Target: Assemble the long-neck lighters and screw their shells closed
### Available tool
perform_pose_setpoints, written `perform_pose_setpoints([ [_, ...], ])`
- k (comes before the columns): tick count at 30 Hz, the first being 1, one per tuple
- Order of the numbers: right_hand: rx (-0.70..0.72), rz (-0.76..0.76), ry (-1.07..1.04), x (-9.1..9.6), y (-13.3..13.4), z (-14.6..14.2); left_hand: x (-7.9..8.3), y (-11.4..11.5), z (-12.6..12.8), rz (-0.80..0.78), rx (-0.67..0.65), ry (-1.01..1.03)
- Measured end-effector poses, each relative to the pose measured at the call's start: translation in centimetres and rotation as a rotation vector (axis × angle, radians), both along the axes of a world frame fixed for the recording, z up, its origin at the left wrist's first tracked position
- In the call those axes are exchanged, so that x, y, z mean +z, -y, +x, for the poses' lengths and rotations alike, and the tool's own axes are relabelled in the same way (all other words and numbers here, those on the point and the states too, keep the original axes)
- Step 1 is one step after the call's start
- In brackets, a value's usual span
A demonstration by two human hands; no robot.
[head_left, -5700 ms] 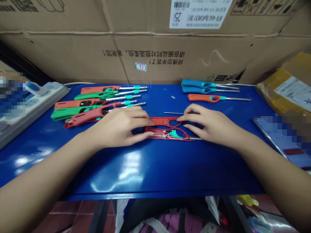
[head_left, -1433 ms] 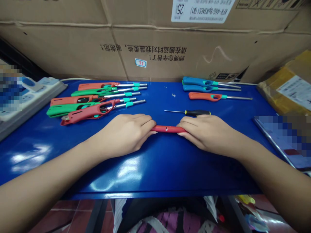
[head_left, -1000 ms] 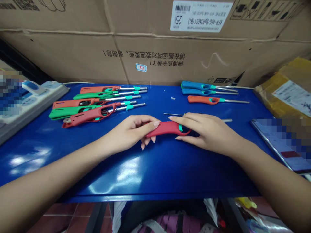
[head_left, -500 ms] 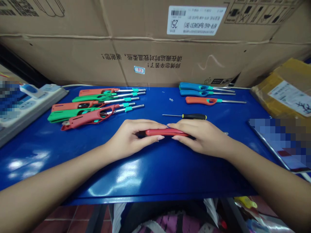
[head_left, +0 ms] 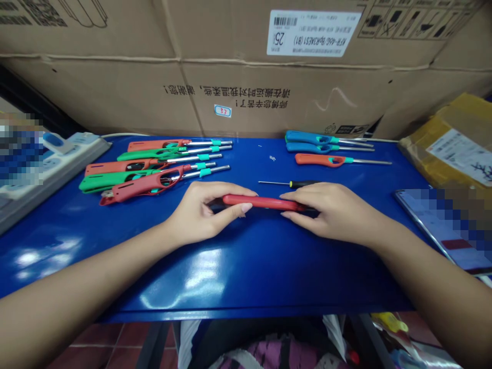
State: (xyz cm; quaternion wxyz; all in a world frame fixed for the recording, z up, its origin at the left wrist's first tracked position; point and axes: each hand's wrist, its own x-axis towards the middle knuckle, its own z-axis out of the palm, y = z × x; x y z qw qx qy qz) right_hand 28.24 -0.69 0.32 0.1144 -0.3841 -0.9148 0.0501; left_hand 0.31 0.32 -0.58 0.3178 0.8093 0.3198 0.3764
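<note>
Between both hands, just above the blue table point(head_left: 215, 287), a red lighter point(head_left: 265, 201) is held level and seen edge-on. My left hand point(head_left: 202, 209) pinches its left end between thumb and fingers. On the other end, my right hand point(head_left: 332, 212) has thumb and fingers closed, with the lighter's tip hidden in the grip. Behind my right hand lies a screwdriver point(head_left: 274, 183) with a black and yellow handle, partly covered by the fingers. Beyond my left hand several lighters with metal nozzles are laid out, the nearest a red lighter point(head_left: 142, 185) with its casing apart at the rear.
Two blue lighters point(head_left: 307, 137) and an orange lighter point(head_left: 321, 160) lie at the back right. A big cardboard box point(head_left: 130, 97) walls off the far edge. On the left sits a power strip point(head_left: 82, 146); on the right, a phone point(head_left: 430, 225) and a taped parcel point(head_left: 418, 141).
The gap between my hands has widened, with my right hand shifting right and partly covering the screwdriver. More of the red lighter's edge shows, and its two halves look closer together.
</note>
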Motion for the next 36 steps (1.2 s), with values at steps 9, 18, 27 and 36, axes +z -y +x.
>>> perform_pose_setpoints([
  [9, 0.028, 0.0, 0.066, 0.3, -0.3, 0.8, -0.3, -0.9, -0.8, -0.006, -0.09, -0.034],
  [18, 0.088, 0.056, 0.141, 0.2, 1.3, -0.9, 0.1, 0.0, -0.4, 0.303, -0.221, -0.496],
  [27, 0.011, 0.002, 0.044, 0.6, 0.4, -0.4, 0.0, -0.3, -0.5, 0.161, -0.143, -0.464],
  [36, -0.057, 0.233, 0.077, 0.9, -0.7, 1.0, 1.8, -1.9, -2.1, 0.236, -0.076, -0.559],
])
